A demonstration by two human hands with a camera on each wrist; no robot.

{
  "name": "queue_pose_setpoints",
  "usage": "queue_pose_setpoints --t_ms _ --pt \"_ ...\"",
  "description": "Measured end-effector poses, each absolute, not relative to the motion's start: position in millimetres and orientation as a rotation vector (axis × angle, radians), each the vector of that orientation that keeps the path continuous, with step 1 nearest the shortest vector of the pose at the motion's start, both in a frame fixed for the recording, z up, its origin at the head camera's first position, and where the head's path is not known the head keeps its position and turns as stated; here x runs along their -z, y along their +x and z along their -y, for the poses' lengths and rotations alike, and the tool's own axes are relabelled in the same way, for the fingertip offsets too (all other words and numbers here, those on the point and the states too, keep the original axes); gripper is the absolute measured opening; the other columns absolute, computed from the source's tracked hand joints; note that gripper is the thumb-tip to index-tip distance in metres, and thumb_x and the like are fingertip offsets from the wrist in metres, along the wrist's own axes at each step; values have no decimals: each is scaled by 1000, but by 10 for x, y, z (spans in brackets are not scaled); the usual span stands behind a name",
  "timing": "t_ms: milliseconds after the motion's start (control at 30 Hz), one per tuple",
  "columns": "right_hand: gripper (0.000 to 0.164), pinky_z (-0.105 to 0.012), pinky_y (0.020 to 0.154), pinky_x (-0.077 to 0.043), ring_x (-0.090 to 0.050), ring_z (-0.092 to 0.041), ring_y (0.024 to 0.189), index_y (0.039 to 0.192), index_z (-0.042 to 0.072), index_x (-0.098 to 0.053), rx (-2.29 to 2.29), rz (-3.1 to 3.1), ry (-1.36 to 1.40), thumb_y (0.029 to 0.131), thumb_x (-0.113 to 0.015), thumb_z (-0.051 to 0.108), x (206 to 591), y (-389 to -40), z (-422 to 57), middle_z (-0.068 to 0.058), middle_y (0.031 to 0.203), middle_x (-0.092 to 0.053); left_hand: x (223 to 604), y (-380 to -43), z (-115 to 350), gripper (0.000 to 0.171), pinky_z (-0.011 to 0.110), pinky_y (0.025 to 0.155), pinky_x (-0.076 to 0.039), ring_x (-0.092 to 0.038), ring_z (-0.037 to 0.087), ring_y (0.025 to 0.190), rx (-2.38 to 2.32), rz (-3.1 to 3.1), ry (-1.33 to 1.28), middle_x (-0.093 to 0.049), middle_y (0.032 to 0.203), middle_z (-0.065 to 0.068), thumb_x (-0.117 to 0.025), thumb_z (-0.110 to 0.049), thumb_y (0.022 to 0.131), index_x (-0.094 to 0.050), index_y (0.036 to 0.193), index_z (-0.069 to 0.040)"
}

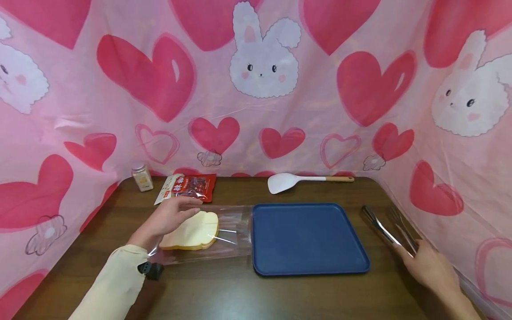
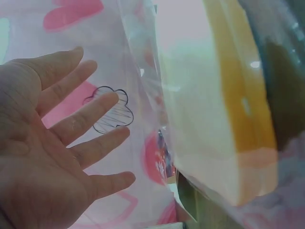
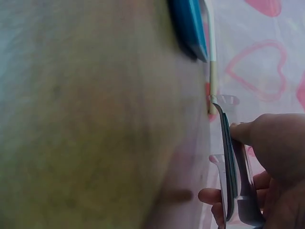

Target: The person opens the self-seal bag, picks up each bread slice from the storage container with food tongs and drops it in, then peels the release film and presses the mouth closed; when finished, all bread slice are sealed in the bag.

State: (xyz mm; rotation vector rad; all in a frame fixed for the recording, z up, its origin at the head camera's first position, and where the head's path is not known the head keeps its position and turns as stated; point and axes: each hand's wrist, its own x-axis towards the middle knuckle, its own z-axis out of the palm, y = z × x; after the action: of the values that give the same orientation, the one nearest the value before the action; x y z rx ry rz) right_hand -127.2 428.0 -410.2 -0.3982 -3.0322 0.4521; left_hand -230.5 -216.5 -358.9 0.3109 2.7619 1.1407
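Observation:
Sliced bread [image 1: 202, 230] lies in a clear plastic bag [image 1: 236, 215] on the left of the table. Over its left part is my left hand [image 1: 170, 217]; the left wrist view shows that hand's spread fingers [image 2: 97, 150] holding nothing, beside the bagged bread [image 2: 195, 105]. On the right, my right hand [image 1: 434, 266] grips metal tongs [image 1: 384, 230] near their rear end. The tongs' arms stand apart with nothing between them. In the right wrist view the thumb and fingers are around the tongs [image 3: 231, 162].
A blue tray [image 1: 310, 240] stands mid-table, against the bag's open-looking right end. Behind it lies a white spatula [image 1: 284, 181] with a wooden handle. A red and white food packet [image 1: 196, 184] and a small shaker jar [image 1: 142, 178] are at the back left. Patterned pink cloth [image 1: 216, 102] walls the table.

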Motion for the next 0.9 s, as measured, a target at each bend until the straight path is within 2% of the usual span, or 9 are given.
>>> queue_pose_setpoints --t_ms 200,300,400,567,767,900 --pt "78 -66 66 -50 -63 -67 90 114 -15 -53 -456 3058 -459 102 -56 62 4130 -1248 -4298 -46 98 -62 3606 -2532 2130 41 61 109 -49 -57 44 134 -1040 -2774 369 -65 144 21 -68 -23 103 -67 140 -6" --pt "75 -65 66 -51 -65 -61 86 109 -14 -56 -450 3087 -426 102 -57 61 4119 -1248 -4298 -39 91 -65 3668 -2637 2092 38 62 111 -47 -56 45 136 -983 -2804 456 -67 141 20 -68 -21 103 -69 137 -4" --pt "73 -65 67 -52 -67 -57 83 103 -16 -57 -428 3099 -380 102 -59 58 4113 -1245 -4292 -34 85 -66 3728 -2724 2023 38 60 109 -50 -60 44 133 -924 -2813 544 -70 137 21 -68 -20 103 -69 136 -1" --pt "75 -66 70 -53 -67 -57 82 98 -18 -56 -391 3095 -354 102 -61 56 4116 -1244 -4286 -34 82 -65 3783 -2846 1882 38 58 109 -52 -63 43 131 -854 -2777 604 -70 136 23 -67 -19 103 -68 135 2" --pt "78 -67 71 -52 -65 -61 88 99 -15 -56 -402 3110 -402 100 -60 63 4147 -1263 -4249 -35 87 -62 3837 -2952 1777 37 58 109 -51 -65 43 127 -746 -2768 584 -73 130 22 -68 -20 102 -70 130 4" --pt "84 -68 73 -52 -64 -64 92 104 -17 -55 -400 3120 -403 99 -59 66 4135 -1273 -4233 -40 92 -62 3875 -2995 1756 27 51 101 -56 -70 35 113 -668 -2775 585 -78 118 17 -69 -17 100 -77 118 1"
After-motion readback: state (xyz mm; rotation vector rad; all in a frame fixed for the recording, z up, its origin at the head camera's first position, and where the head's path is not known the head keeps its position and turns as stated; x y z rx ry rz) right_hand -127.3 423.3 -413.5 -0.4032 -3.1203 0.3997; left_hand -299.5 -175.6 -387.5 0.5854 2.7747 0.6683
